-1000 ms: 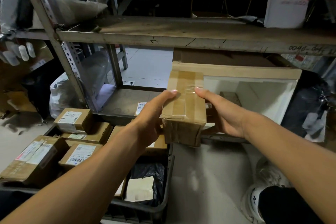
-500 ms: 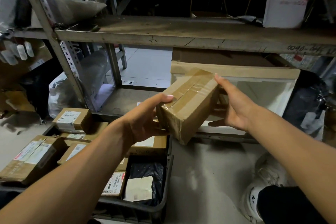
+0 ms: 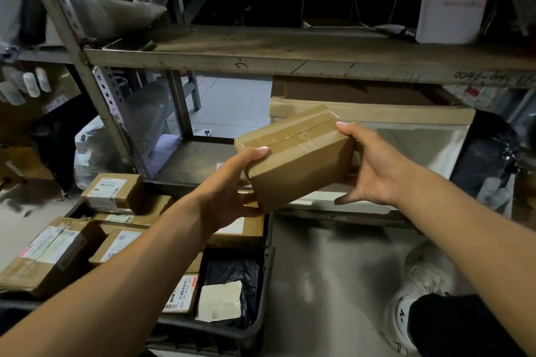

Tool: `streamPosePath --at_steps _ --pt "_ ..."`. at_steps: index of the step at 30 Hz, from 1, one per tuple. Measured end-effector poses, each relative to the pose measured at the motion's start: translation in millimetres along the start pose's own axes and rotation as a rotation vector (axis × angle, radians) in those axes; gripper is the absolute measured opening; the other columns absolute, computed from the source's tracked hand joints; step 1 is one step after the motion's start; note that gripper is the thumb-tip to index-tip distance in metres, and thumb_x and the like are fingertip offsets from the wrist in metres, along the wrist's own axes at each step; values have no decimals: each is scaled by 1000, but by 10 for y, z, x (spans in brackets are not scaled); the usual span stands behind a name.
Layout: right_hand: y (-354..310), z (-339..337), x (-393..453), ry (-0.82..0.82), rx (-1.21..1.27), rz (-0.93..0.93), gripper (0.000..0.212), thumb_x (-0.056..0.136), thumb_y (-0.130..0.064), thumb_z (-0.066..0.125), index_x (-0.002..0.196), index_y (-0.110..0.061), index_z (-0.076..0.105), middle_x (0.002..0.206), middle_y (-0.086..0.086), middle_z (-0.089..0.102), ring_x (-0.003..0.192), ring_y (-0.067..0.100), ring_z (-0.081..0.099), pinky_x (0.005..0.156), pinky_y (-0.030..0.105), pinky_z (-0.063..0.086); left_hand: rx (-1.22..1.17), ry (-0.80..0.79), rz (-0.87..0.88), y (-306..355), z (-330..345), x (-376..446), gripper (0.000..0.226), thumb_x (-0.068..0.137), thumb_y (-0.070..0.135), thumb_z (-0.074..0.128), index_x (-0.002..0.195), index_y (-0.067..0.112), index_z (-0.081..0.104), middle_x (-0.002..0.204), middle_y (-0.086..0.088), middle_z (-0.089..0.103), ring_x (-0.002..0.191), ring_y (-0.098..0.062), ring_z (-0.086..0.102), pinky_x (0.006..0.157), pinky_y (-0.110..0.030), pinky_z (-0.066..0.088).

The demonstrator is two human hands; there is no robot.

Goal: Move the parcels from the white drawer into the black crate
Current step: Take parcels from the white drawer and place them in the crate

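taped parcel (image 3: 295, 159) held tilted between left hand (image 3: 229, 194) and right hand (image 3: 374, 168), above black crate (image 3: 261, 313)

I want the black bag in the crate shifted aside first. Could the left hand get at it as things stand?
Probably not right now: the left hand has its grip on the taped box, shared with the right hand. The black bag lies uncovered in the crate, so the way looks free once that hand lets go.
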State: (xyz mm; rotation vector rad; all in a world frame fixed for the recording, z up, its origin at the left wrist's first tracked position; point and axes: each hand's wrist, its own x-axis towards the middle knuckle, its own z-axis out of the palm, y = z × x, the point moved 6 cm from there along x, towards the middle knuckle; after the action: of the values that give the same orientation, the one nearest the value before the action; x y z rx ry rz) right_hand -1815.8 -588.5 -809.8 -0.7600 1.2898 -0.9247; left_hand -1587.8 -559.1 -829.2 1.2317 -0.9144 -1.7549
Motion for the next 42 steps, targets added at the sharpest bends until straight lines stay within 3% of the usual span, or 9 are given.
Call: streamPosePath --at_steps 6,12,20,23,27,31,33,37,42 --pt "23 7 -54 -42 -46 49 41 78 -58 71 104 -26 65 107 12 67 99 32 63 76 46 54 54 4 -11 16 -48 16 60 77 60 67 128 30 57 134 -15 55 118 -36 57 87 -46 55" --pt "14 26 -21 -3 2 2 52 81 -57 70 122 -26 62 118 17 66 106 36 64 85 58 56 -87 61 -110 -103 -85 53 103 67 79 64 152 30 32 142 -24 49 122 -46 54 93 -70 44" --pt "116 237 -66 -214 -90 41 92 49 -52 90 131 -22 61 123 19 68 107 37 68 88 60 54 -71 10 -60 -44 71 53 84 72 64 70 141 23 44 133 -20 55 121 -43 54 96 -65 46" --pt "106 301 -113 -281 -113 21 67 62 -52 80 119 -19 66 108 15 72 101 33 67 92 56 53 -101 68 -18 -14 33 49 52 83 53 68 122 21 55 122 -18 63 111 -39 63 86 -56 53" --pt "151 310 -116 -329 -202 22 64 69 -59 75 120 -21 68 106 15 72 102 33 66 94 51 51 -125 176 -3 -18 -42 78 41 85 56 68 110 24 60 114 -18 67 105 -37 67 89 -53 55" --pt "195 389 -181 -364 -259 45 55 75 -57 68 119 -24 69 108 11 74 107 34 66 101 58 45 -83 262 -3 3 -122 76 55 82 62 69 118 21 58 113 -18 66 102 -37 66 74 -46 55" --pt "207 432 -219 -391 -293 51 56 76 -60 63 118 -23 68 110 11 73 109 34 64 107 57 42 -68 258 -2 0 -143 83 63 79 63 70 122 20 56 114 -18 67 104 -37 66 82 -48 55" --pt "202 494 -223 -382 -286 51 53 72 -59 66 109 -21 70 100 8 76 89 26 72 84 42 56 -38 165 13 9 -74 82 60 82 63 67 125 22 57 117 -15 69 105 -33 68 80 -42 55" --pt "215 457 -78 -341 -171 17 84 63 -59 86 134 -22 59 126 19 68 112 38 68 95 54 54 5 23 -15 22 28 27 50 89 56 62 123 21 58 115 -15 71 95 -28 72 73 -38 57"
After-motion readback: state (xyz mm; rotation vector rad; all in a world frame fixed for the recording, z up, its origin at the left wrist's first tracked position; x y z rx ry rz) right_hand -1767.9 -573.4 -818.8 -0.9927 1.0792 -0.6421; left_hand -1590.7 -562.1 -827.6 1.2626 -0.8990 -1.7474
